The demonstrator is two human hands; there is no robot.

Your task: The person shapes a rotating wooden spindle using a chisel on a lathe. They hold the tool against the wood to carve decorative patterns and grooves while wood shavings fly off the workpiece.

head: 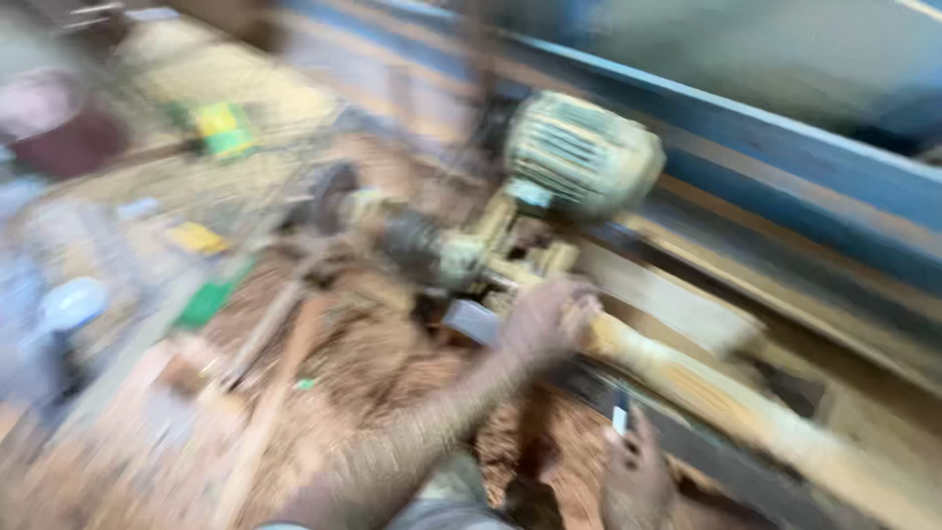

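A long pale wooden spindle (726,393) lies mounted on my lathe, running from the ribbed electric motor (579,152) toward lower right, above a tabletop (324,363) deep in reddish sawdust. My left hand (545,319) curls over the spindle's motor end. My right hand (633,461) grips a small dark tool (620,412); blur hides details.

The long pale wooden spindle (706,383) looks smooth and matt. The round cream metal motor (579,152) has ridged sides and looks dull. Rough reddish wood shavings (363,363) cover the worktop (147,422). The picture is blurred.
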